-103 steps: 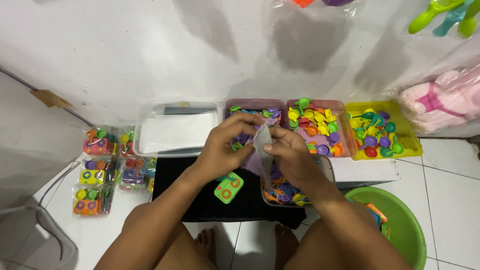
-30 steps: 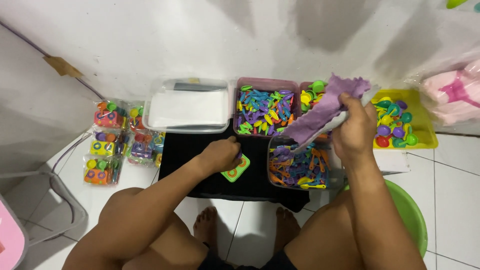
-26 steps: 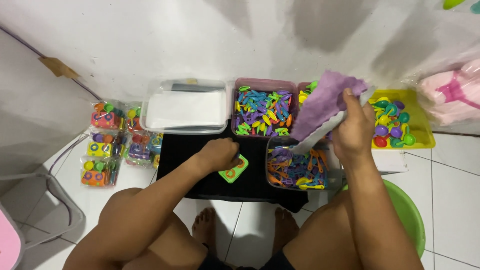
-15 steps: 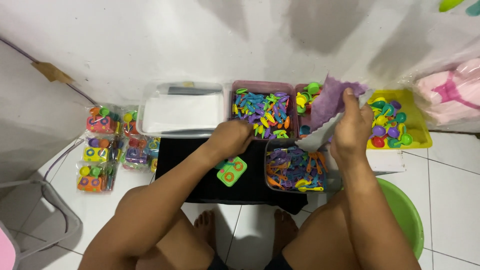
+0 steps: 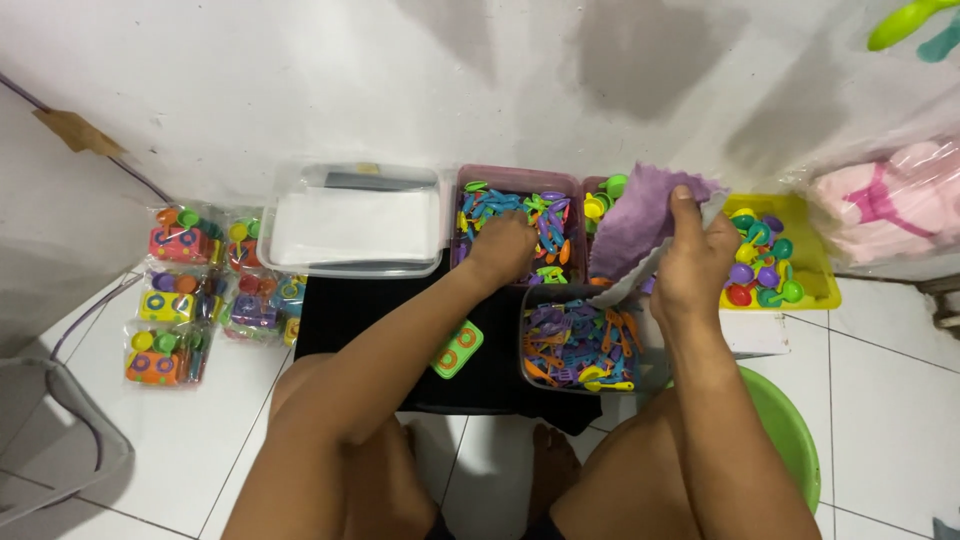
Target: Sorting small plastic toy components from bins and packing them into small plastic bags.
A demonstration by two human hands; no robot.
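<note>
Reaching into the pink plastic tray of small multicoloured toy pieces, our left hand curls its fingers among them; whether its grip holds one we cannot tell. Our right hand pinches a purple cloth above the clear tub of pieces.
</note>
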